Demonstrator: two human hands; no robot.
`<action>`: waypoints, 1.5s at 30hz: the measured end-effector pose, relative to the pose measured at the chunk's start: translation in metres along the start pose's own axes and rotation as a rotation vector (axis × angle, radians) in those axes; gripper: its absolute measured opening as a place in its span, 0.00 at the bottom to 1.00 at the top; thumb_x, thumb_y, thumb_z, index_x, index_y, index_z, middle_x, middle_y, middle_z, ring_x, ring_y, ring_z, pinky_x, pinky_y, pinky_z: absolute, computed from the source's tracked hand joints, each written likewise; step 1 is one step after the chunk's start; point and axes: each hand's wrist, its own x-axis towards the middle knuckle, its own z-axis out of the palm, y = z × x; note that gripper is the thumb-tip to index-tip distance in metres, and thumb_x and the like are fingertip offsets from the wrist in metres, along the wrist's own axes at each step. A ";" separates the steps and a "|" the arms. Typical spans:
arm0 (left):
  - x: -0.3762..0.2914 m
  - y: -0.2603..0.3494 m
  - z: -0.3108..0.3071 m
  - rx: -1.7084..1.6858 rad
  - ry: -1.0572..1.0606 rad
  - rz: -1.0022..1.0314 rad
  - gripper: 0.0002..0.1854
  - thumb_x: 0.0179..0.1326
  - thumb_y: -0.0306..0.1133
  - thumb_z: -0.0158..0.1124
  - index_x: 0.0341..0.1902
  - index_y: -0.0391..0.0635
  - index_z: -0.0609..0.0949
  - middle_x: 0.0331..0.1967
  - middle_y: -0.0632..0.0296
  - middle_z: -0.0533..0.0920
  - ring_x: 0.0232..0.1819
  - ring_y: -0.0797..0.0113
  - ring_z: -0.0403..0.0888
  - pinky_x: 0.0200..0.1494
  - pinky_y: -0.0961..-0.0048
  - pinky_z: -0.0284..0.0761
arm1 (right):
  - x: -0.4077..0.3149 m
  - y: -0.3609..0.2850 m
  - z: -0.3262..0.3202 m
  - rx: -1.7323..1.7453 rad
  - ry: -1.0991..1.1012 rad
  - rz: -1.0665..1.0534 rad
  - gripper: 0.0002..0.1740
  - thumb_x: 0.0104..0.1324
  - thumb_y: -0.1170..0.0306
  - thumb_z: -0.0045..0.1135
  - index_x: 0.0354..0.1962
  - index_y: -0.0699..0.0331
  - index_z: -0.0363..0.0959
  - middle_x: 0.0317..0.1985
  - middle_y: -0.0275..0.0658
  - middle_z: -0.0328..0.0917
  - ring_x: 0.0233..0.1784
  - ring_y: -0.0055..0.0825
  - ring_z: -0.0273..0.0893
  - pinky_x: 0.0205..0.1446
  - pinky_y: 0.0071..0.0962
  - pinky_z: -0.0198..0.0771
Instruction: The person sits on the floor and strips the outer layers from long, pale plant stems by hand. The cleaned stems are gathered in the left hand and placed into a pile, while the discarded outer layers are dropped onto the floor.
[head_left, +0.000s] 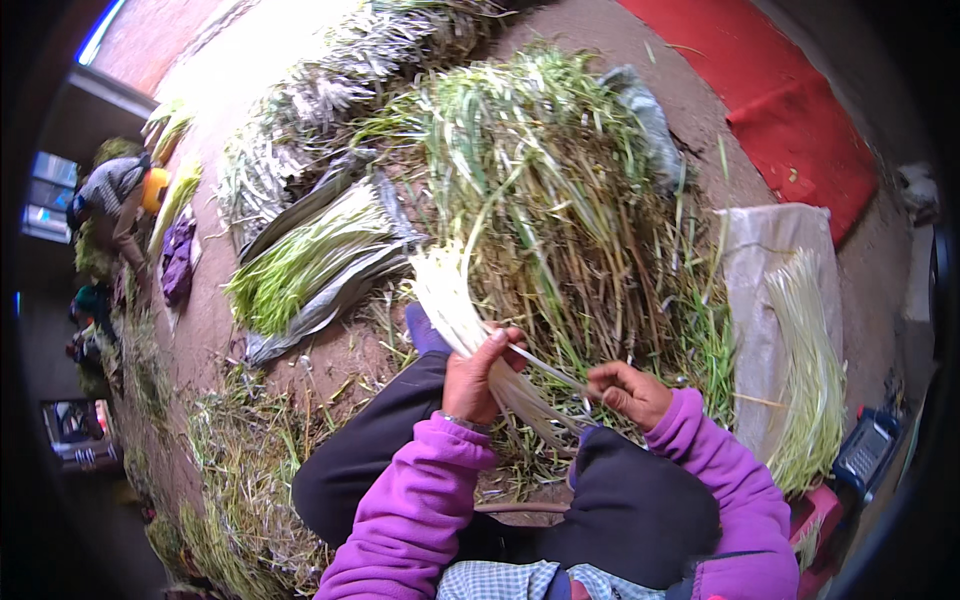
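My left hand (474, 379) is closed around a bundle of long pale stalks (444, 296), which fan out above the fist and hang below it over my lap. From that fist one thin white stalk (551, 367) runs across to my right hand (631, 394), whose curled fingers pinch its end. Just beyond my hands rises a big heap of uncleaned green stalks (555, 202) with brown, dry lower ends. To the left, a layer of yellow-green stalks (315, 255) lies on a grey plastic sheet (300, 341).
Pale stalks (810, 367) lie on a white woven sack (757, 255) at right, near a dark blue device with keys (866, 450). Red cloth (802, 127) covers floor at upper right. Plant litter (247, 465) piles up at lower left. Other people, one bending (120, 187), are at far left.
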 end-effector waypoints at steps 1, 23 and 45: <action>-0.003 0.006 0.002 0.050 0.050 -0.017 0.12 0.51 0.29 0.60 0.38 0.40 0.71 0.27 0.59 0.77 0.24 0.71 0.74 0.28 0.76 0.71 | 0.003 0.014 -0.002 0.041 -0.110 0.082 0.15 0.61 0.65 0.47 0.42 0.66 0.64 0.31 0.36 0.73 0.35 0.22 0.71 0.39 0.21 0.67; 0.001 -0.014 -0.019 -0.107 -0.201 -0.122 0.14 0.52 0.32 0.61 0.41 0.43 0.71 0.32 0.62 0.79 0.29 0.76 0.74 0.30 0.79 0.71 | -0.014 0.055 0.011 0.496 -0.389 0.360 0.12 0.59 0.64 0.50 0.26 0.64 0.63 0.17 0.38 0.68 0.15 0.26 0.68 0.16 0.23 0.65; 0.001 -0.014 -0.011 0.006 -0.031 -0.035 0.16 0.54 0.31 0.58 0.45 0.44 0.67 0.34 0.61 0.76 0.32 0.69 0.74 0.32 0.73 0.73 | -0.018 0.013 0.016 0.397 0.193 0.368 0.09 0.63 0.67 0.43 0.38 0.61 0.64 0.16 0.26 0.60 0.10 0.10 0.53 0.12 0.11 0.53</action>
